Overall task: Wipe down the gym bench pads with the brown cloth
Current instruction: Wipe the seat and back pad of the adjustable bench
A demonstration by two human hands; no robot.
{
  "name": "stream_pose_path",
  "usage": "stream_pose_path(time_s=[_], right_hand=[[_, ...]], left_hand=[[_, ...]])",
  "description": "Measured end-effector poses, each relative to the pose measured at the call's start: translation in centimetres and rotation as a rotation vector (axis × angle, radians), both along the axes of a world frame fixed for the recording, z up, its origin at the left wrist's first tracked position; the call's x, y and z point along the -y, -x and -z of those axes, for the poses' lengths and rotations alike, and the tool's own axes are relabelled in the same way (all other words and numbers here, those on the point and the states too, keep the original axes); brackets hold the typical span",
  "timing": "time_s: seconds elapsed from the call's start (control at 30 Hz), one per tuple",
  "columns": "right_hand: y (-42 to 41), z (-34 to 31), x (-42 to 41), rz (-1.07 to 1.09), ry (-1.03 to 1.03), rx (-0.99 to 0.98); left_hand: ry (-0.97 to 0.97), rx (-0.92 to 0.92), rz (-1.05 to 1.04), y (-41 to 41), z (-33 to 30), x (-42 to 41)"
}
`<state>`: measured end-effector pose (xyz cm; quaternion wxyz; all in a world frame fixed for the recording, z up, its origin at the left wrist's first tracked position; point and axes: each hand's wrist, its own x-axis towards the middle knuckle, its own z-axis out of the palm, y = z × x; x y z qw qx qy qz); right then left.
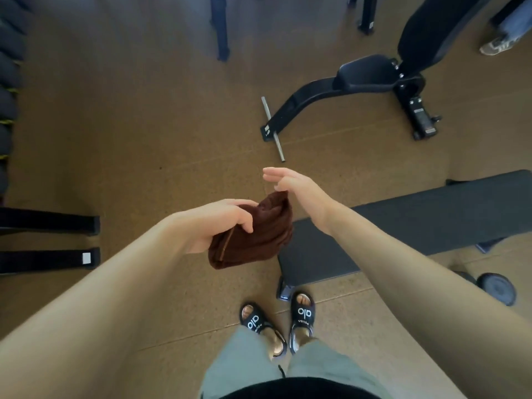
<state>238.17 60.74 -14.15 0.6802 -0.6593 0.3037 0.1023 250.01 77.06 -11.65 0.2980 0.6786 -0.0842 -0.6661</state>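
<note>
My left hand (pixel 223 223) grips a folded brown cloth (pixel 256 237) in the air in front of me, just left of the near end of a flat black bench pad (pixel 403 228). My right hand (pixel 293 185) hovers above the cloth's top edge with its fingers stretched out straight; its lower fingers seem to touch the cloth. A second bench stands farther off at the upper right, with a small black seat pad (pixel 365 72) and a raised black back pad (pixel 431 27).
Black machine feet (pixel 57 240) lie on the brown floor at the left, a dumbbell rack (pixel 8 82) along the left edge. A steel bar (pixel 273 131) crosses the far bench's front foot. A weight plate (pixel 496 287) lies at right. Another person's shoe (pixel 498 44) shows top right.
</note>
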Motion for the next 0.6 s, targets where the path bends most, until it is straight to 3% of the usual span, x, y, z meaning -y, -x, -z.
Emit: stream_pose_path(time_s=[0.1,0.17,0.3,0.4,0.6], right_hand=[[-1.6,-0.8,1.2,-0.267,0.121,-0.064],[-2.3,-0.7,2.2,-0.324,0.127,-0.134],[-3.7,0.3,3.9,-0.222,-0.14,-0.202],[-7.3,1.1,4.8,-0.185,-0.137,-0.206],[-16.3,1.7,6.5,0.126,-0.288,-0.225]], left_hand=[[0.004,0.023,0.101,-1.3,-1.4,1.8],[-0.012,0.089,0.113,-2.6,-2.0,2.7],[-0.017,0.224,0.072,-6.8,-2.3,4.7],[-0.009,0.256,0.102,-11.5,-1.6,6.6],[-0.063,0.305,0.177,-23.2,0.4,10.5]])
